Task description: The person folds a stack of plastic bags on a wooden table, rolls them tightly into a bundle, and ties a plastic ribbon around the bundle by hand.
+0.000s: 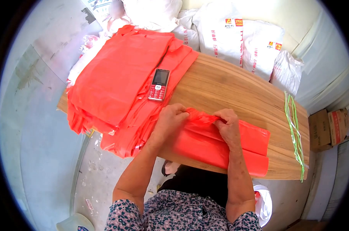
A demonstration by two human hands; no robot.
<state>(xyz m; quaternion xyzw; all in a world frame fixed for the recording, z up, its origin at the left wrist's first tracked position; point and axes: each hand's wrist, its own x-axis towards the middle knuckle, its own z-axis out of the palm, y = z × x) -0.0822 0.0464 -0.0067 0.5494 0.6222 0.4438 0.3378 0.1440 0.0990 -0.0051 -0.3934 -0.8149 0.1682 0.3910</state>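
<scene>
A red plastic bag (205, 144) lies along the table's near edge, its upper left part gathered between my two hands. My left hand (173, 119) is closed on the gathered end, its lower side slightly blurred. My right hand (227, 125) pinches the same bag a little further right. Left of my hands, a large pile of flat red bags (109, 77) covers that end of the table. On the pile rests a red and black keypad phone (158, 85).
The wooden table (236, 86) has green and white ties (296, 134) at its right end. White printed sacks (220, 36) stand behind it, cardboard boxes (321, 129) to the right. Below the near edge hangs a white bag (263, 204); a pale container (75, 223) is at the lower left.
</scene>
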